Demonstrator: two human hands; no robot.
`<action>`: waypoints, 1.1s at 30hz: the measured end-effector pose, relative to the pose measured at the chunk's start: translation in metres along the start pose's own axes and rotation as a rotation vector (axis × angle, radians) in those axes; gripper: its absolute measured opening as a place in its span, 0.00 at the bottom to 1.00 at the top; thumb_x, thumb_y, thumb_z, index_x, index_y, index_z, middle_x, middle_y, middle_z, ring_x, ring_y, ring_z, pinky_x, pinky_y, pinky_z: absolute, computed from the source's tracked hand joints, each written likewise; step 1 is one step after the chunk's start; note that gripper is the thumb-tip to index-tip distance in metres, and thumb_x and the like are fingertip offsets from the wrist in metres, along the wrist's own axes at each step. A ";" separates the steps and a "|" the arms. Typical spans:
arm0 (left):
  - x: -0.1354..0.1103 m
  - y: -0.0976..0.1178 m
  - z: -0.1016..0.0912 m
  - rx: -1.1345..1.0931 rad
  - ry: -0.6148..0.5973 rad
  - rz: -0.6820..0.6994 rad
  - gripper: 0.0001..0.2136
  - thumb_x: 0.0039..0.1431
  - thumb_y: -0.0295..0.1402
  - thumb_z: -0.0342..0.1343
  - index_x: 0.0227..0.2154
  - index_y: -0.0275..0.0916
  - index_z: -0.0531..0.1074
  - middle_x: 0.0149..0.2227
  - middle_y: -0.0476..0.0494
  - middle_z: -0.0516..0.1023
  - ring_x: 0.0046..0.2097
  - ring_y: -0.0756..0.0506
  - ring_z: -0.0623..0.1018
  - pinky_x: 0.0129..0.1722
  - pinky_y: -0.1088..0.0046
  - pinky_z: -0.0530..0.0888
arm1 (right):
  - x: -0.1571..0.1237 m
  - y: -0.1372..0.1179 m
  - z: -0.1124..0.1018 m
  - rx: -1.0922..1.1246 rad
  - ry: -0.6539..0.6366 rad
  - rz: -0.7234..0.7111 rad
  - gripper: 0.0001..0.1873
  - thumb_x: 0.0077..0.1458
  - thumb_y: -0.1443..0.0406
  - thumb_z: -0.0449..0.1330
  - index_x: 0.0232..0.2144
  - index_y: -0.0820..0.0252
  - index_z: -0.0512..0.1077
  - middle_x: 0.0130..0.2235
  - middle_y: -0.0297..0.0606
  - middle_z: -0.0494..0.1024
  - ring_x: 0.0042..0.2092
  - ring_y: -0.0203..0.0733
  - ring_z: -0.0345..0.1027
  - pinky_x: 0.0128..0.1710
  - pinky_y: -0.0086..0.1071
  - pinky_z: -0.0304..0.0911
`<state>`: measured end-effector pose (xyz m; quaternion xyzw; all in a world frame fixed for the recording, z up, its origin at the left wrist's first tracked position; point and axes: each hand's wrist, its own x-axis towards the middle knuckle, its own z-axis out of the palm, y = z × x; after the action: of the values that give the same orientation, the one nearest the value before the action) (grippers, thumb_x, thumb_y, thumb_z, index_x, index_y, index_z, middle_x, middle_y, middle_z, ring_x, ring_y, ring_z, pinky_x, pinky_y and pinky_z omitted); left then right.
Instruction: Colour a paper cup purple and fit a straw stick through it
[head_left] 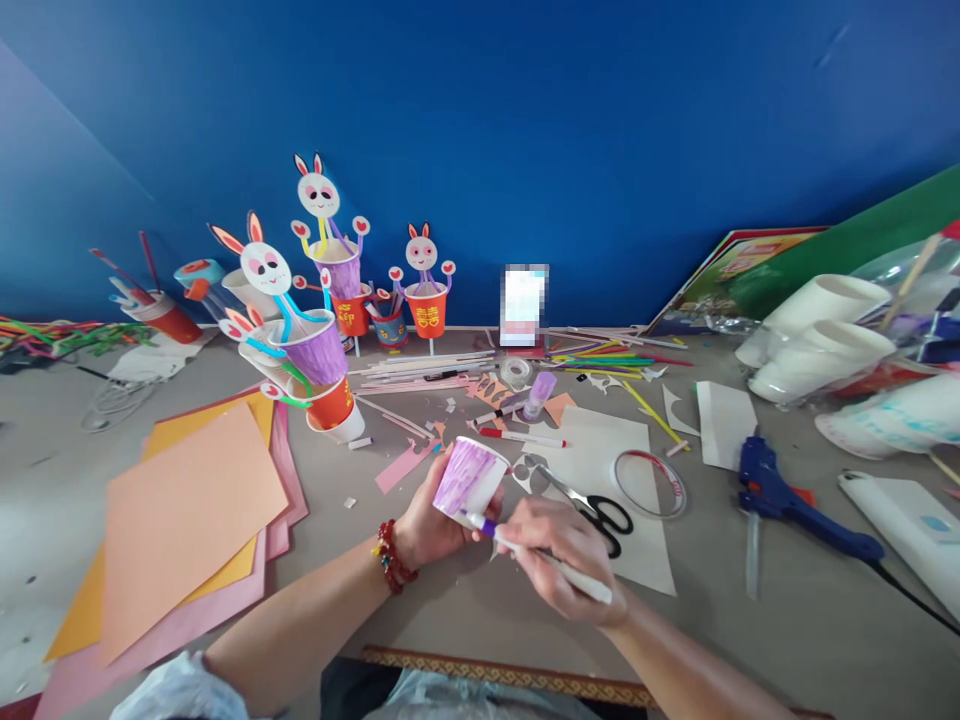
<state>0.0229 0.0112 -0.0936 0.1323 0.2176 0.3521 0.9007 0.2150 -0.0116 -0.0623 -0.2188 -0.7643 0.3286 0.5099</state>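
My left hand point(427, 520), with a red bead bracelet on its wrist, is wrapped round a white paper cup point(471, 478) held on its side, its wall partly coloured purple. My right hand point(559, 555) grips a white marker point(551, 562) with a purple tip, and the tip touches the cup's lower edge. Both hands hover just above the grey table point(465, 600) near its front edge.
Black-handled scissors point(596, 508) and a tape ring point(649, 484) lie on white paper right of my hands. A blue glue gun point(787, 505) sits further right. Orange and pink paper sheets point(180, 520) lie left. Finished bunny cups point(315, 345), straws and stacked white cups point(817, 335) stand behind.
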 end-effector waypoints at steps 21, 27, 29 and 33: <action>0.002 0.000 0.007 0.091 0.063 0.065 0.31 0.60 0.58 0.46 0.45 0.31 0.74 0.27 0.42 0.74 0.24 0.48 0.72 0.21 0.75 0.63 | 0.004 -0.009 0.001 -0.006 0.042 0.040 0.15 0.56 0.75 0.54 0.41 0.58 0.73 0.27 0.35 0.77 0.26 0.37 0.69 0.26 0.31 0.64; 0.002 -0.001 0.008 0.107 0.127 0.057 0.33 0.60 0.59 0.45 0.41 0.29 0.75 0.27 0.41 0.75 0.25 0.47 0.73 0.25 0.73 0.65 | 0.001 -0.007 0.004 0.027 -0.029 -0.008 0.17 0.54 0.76 0.53 0.43 0.57 0.72 0.26 0.34 0.77 0.26 0.37 0.70 0.26 0.31 0.64; 0.003 -0.001 0.007 0.102 0.117 0.070 0.31 0.61 0.57 0.45 0.43 0.30 0.75 0.27 0.41 0.75 0.26 0.46 0.74 0.24 0.73 0.65 | 0.000 -0.006 0.003 0.022 -0.002 -0.001 0.18 0.54 0.77 0.53 0.43 0.58 0.72 0.27 0.34 0.77 0.27 0.38 0.71 0.27 0.31 0.64; 0.003 0.000 0.006 0.078 0.113 0.058 0.31 0.62 0.56 0.44 0.45 0.29 0.74 0.28 0.40 0.76 0.26 0.46 0.74 0.22 0.73 0.65 | 0.001 -0.006 0.004 0.009 0.012 0.030 0.16 0.54 0.76 0.54 0.43 0.57 0.73 0.27 0.34 0.77 0.27 0.38 0.70 0.27 0.31 0.64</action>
<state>0.0280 0.0128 -0.0899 0.1536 0.2777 0.3761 0.8705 0.2108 -0.0164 -0.0588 -0.2300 -0.7565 0.3382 0.5104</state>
